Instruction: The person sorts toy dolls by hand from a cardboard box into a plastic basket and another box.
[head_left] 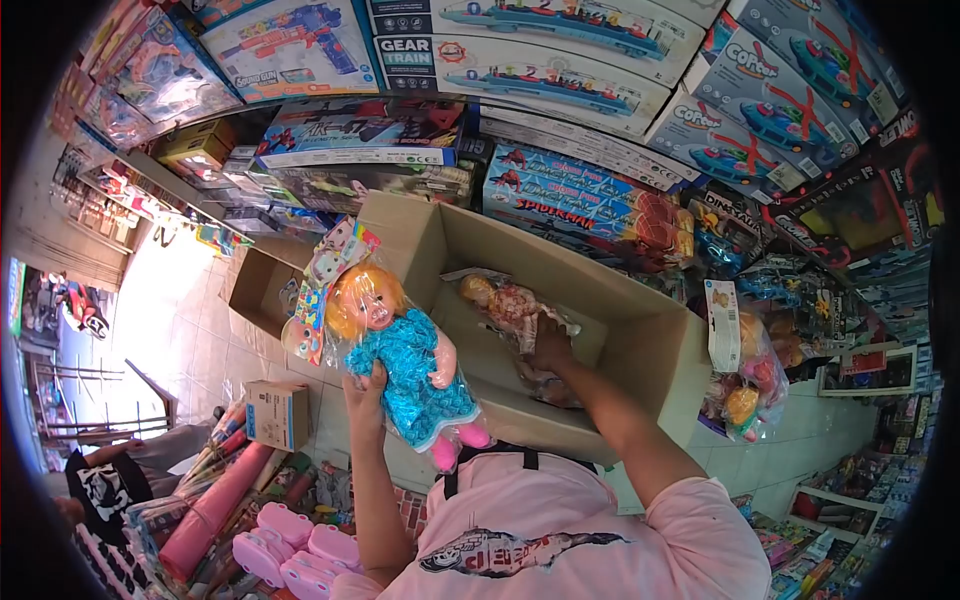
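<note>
My left hand (368,392) is closed on a doll (410,370) in a clear plastic bag. This doll has orange-blond hair, a shiny blue dress and pink shoes, with a printed card header (318,295) at its top. My right hand (550,345) reaches down into an open cardboard box (670,370). Its fingers close around a second bagged doll (505,308), blond with a patterned reddish-white dress, lying inside. Part of that doll is hidden under the hand. Lower in the box, more clear plastic wrapping (545,385) shows.
Stacked toy boxes (590,205) line the shelf behind the carton. A smaller open box (265,290) stands to its left, and bagged toys (745,385) hang at its right. Pink plastic cases (290,545) and a small carton (277,415) lie lower left. A person (110,480) is at the far left.
</note>
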